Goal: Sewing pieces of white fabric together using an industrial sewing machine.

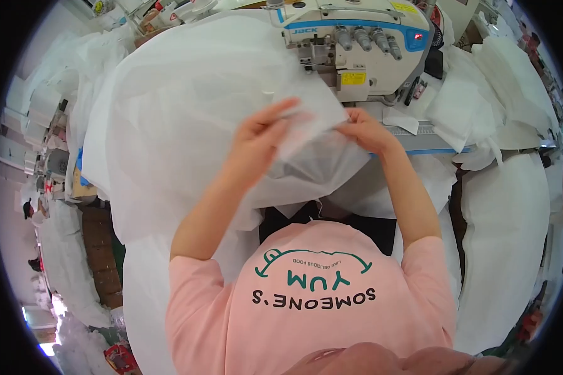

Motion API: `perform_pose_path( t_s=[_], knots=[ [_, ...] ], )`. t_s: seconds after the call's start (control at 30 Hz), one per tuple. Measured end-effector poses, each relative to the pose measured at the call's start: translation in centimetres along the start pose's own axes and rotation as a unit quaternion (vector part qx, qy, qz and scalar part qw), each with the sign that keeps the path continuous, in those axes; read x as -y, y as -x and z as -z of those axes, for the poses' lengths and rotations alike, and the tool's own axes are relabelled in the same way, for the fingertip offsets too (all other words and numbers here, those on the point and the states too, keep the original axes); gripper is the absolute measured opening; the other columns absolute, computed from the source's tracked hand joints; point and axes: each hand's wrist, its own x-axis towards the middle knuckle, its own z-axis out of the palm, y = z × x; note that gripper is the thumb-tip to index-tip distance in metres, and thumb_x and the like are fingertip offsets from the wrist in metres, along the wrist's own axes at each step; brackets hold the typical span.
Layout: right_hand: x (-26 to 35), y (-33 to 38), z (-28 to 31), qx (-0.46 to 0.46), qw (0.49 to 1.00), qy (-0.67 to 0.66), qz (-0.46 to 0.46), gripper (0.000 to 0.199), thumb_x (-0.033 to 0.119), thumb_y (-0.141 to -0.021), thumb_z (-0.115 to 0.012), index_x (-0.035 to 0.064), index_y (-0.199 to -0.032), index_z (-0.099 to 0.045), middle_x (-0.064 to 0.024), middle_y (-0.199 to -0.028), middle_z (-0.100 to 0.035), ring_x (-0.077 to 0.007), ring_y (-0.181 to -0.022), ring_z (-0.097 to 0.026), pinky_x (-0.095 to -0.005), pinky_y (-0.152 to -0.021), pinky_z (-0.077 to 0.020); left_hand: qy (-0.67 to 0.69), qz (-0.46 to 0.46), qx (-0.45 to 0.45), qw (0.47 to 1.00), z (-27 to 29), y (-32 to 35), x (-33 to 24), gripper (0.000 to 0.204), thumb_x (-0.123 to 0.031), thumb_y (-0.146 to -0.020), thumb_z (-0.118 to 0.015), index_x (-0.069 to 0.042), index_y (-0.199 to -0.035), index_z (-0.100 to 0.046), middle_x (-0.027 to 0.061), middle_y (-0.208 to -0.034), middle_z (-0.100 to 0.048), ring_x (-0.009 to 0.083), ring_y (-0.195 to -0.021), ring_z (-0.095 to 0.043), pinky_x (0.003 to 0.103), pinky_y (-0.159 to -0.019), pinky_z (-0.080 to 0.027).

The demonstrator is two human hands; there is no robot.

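Observation:
A large sheet of thin white fabric (187, 119) is spread over the table in front of me and hangs down toward my lap. My right hand (364, 130) pinches the edge of a raised white flap (319, 106) just below the sewing machine. My left hand (263, 131) is at the flap's left side, its fingers pointing toward the machine and smeared by motion. Whether they grip the flap I cannot tell. The white and blue sewing machine (363, 56) stands beyond my hands; the flap reaches close to its needle area (318, 55).
Folded white fabric pieces (463, 103) lie right of the machine, near small dark tools (413, 90) and a small white scrap (400, 120). A long white fabric stack (503, 244) is at my right. More white fabric (75, 262) lies at the left beside a brown surface (101, 256).

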Motion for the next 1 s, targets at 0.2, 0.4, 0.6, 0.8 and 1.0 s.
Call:
perform_pose_path(
  t_s=[0.2, 0.4, 0.6, 0.8, 1.0],
  knots=[
    [1.1, -3.9, -3.6, -0.096, 0.995, 0.026, 0.029, 0.023, 0.012, -0.081, -0.062, 0.0013, -0.101, -0.063, 0.0002, -0.082, -0.063, -0.0057, -0.069, -0.055, -0.0201, -0.062, -0.0429, -0.646, -0.134, -0.05, 0.75, 5.9, 0.8, 1.9, 0.076, -0.013, -0.078, -0.066, -0.005, -0.14, -0.022, 0.0204, -0.135, -0.039, 0.0267, -0.123, -0.043, 0.04, -0.095, -0.04],
    [-3.9, -4.3, -9.2, -0.322, 0.93, -0.005, 0.178, 0.018, 0.012, -0.082, -0.062, -0.0028, -0.092, -0.065, -0.0041, -0.082, -0.065, -0.0087, -0.069, -0.057, -0.021, -0.064, -0.0427, -0.579, -0.272, -0.074, 0.765, 2.9, 0.1, -0.4, 0.087, -0.015, -0.069, -0.071, -0.011, -0.141, -0.022, 0.0127, -0.142, -0.03, 0.028, -0.133, -0.026, 0.055, -0.104, -0.022],
    [-3.3, -3.0, -10.6, -0.321, 0.93, -0.038, 0.177, 0.02, 0.017, -0.084, -0.062, -0.0026, -0.086, -0.066, -0.0031, -0.081, -0.065, -0.0071, -0.07, -0.053, -0.0213, -0.065, -0.0409, -0.651, -0.416, -0.019, 0.634, 4.3, -6.0, 2.5, 0.038, -0.011, -0.073, -0.064, -0.014, -0.111, -0.059, -0.0012, -0.117, -0.057, 0.0238, -0.118, -0.045, 0.044, -0.097, -0.028],
    [-2.5, -5.3, -6.2, -0.304, 0.94, -0.051, 0.147, 0.022, 0.018, -0.085, -0.061, -0.0019, -0.094, -0.064, 0.0005, -0.079, -0.062, -0.0056, -0.072, -0.055, -0.0204, -0.064, -0.0429, -0.66, -0.369, -0.027, 0.654, 1.5, -8.2, 1.4, 0.033, -0.02, -0.069, -0.064, -0.01, -0.1, -0.06, 0.0012, -0.1, -0.059, 0.0211, -0.104, -0.049, 0.046, -0.093, -0.031],
    [-0.9, -4.7, -3.2, -0.345, 0.657, 0.484, 0.464, 0.041, -0.006, -0.066, -0.064, 0.0041, -0.106, -0.06, -0.0066, -0.091, -0.062, -0.0229, -0.093, -0.057, -0.0314, -0.083, -0.0453, -0.682, -0.334, -0.115, 0.64, -1.1, -6.7, 3.6, 0.044, -0.018, -0.068, -0.064, -0.006, -0.109, -0.054, 0.0033, -0.114, -0.05, 0.0198, -0.109, -0.046, 0.051, -0.093, -0.029]
  ],
)
